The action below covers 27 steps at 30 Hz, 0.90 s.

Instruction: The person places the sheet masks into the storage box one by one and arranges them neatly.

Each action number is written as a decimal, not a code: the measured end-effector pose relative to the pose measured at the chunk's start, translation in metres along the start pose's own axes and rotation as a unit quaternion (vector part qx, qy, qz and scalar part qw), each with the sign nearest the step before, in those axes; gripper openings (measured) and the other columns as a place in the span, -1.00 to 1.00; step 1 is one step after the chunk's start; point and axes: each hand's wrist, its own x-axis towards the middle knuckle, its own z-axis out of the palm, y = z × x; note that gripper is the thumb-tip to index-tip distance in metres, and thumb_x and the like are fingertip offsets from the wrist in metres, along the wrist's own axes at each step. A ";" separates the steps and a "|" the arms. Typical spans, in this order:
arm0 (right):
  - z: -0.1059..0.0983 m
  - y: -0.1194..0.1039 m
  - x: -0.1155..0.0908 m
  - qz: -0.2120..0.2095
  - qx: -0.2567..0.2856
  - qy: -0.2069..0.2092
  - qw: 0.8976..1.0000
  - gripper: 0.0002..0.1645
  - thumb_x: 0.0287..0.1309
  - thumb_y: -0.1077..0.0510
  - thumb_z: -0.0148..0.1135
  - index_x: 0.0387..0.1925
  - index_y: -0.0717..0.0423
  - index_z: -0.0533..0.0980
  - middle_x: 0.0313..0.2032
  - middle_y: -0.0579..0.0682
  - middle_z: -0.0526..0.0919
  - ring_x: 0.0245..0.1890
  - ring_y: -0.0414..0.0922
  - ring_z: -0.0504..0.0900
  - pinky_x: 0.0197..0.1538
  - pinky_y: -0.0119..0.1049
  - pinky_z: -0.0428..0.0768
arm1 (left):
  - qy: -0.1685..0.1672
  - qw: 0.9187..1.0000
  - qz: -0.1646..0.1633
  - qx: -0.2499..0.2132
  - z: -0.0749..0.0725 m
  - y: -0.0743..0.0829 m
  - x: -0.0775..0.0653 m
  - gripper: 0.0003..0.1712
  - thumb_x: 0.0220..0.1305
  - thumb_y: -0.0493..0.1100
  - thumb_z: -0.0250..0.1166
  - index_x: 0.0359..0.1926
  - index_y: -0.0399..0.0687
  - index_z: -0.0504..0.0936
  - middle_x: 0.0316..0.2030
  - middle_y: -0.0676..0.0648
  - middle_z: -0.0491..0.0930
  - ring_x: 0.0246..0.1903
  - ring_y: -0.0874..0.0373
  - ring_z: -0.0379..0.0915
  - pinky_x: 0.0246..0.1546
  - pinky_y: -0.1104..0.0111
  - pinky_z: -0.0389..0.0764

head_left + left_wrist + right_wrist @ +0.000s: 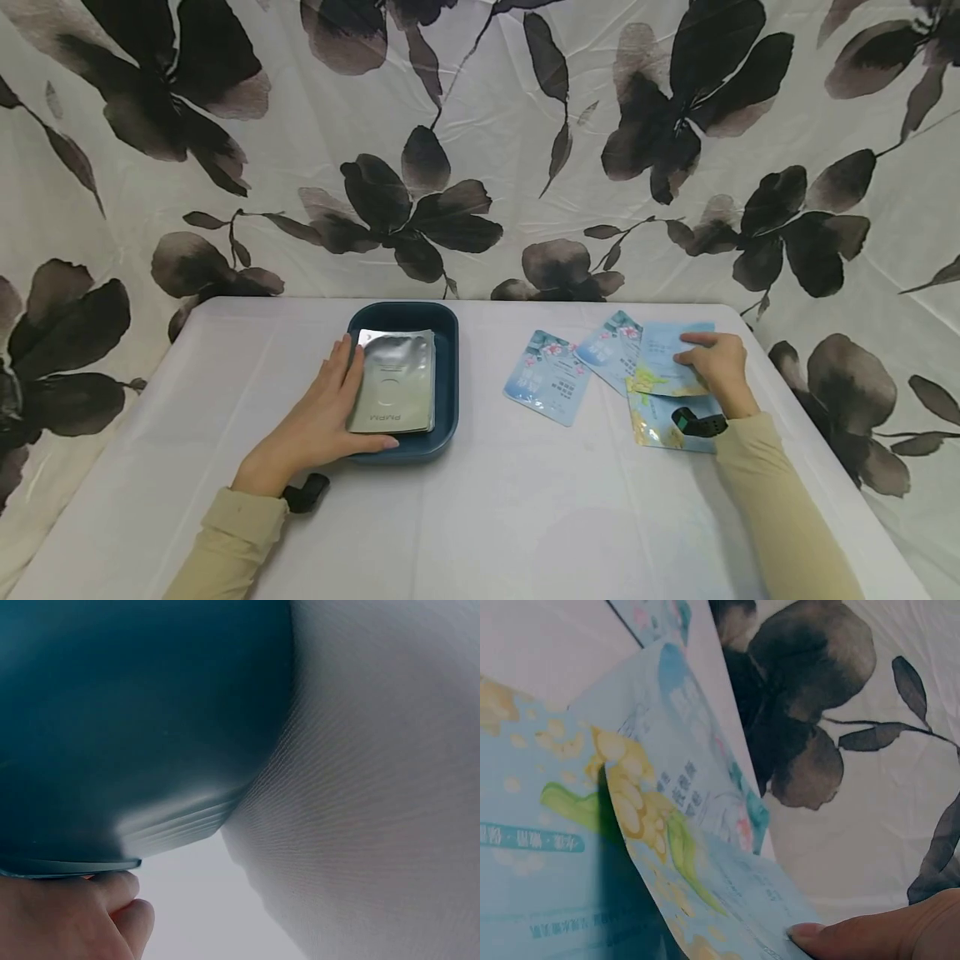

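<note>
A: Where was the right grip (720,367)?
B: Far right, narrow, pinching the blue sachet (663,346) nr its right edge. Underside digits hidden, so couldn't tell exact hold. Sachet's near edge was lifted off the second blue sachet (654,421), w/ a shadowed gap btwn.
A: How'd it handle?
B: Prob. v. light, thin, bendy; a bit slick from the sheen, I'd guess. Best taken by a flat edge or corner, w/o a hard squeeze mid-face in case it's filled.
A: And the left grip (315,421)?
B: Spread wide, fingers straight along the tray's (450,375) left side, thumb at the near rim. Tray looked stiff, and held a stack of silver-green packs (393,383).
A: Anything else out?
B: Two flowered sachets (547,377), btwn tray and right grip, the farther one partly under the blue sachet.
A: Surface, room?
B: Bench (510,517) had a white cover, faintly creased. Floral cloth (525,142), dark blooms on off-white, rose behind the far edge and showed at both sides.
</note>
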 end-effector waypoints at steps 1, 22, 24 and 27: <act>0.000 -0.002 0.000 0.002 0.003 -0.003 1.000 -0.44 0.07 0.33 0.33 0.16 0.37 0.53 0.38 0.41 0.25 0.38 0.29 0.21 0.37 0.11 0.25 | 0.000 1.000 0.000 0.000 0.000 0.000 0.000 0.62 -0.12 0.56 0.38 0.55 -0.22 -0.39 0.53 -0.27 -0.54 0.51 -0.22 -0.59 0.42 -0.19 -0.13; 0.021 -0.057 -0.017 -0.004 0.175 -0.136 0.975 -0.41 0.29 0.33 0.12 0.35 0.26 0.38 0.33 0.24 0.29 -0.14 -0.22 0.48 -0.20 -0.54 0.51 | 0.001 1.000 0.006 0.005 0.000 -0.001 0.001 0.62 -0.11 0.55 0.38 0.55 -0.19 -0.43 0.53 -0.27 -0.54 0.51 -0.18 -0.61 0.45 -0.14 -0.16; 0.024 -0.065 -0.020 -0.020 0.196 -0.153 0.968 -0.40 0.30 0.35 0.08 0.37 0.27 0.35 0.17 0.19 0.38 -0.22 -0.27 0.46 -0.23 -0.55 0.50 | 0.002 1.000 0.006 0.005 0.000 -0.001 0.000 0.61 -0.10 0.55 0.38 0.55 -0.20 -0.42 0.53 -0.27 -0.54 0.51 -0.18 -0.61 0.45 -0.14 -0.16; 0.027 -0.075 -0.025 -0.046 0.222 -0.169 0.959 -0.37 0.27 0.39 0.06 0.39 0.25 0.34 -0.19 -0.02 0.37 -0.51 -0.29 0.27 -0.40 -0.50 0.34 | 0.002 1.000 0.004 0.005 0.001 -0.001 0.001 0.62 -0.11 0.55 0.38 0.55 -0.19 -0.42 0.53 -0.26 -0.55 0.51 -0.19 -0.60 0.44 -0.16 -0.15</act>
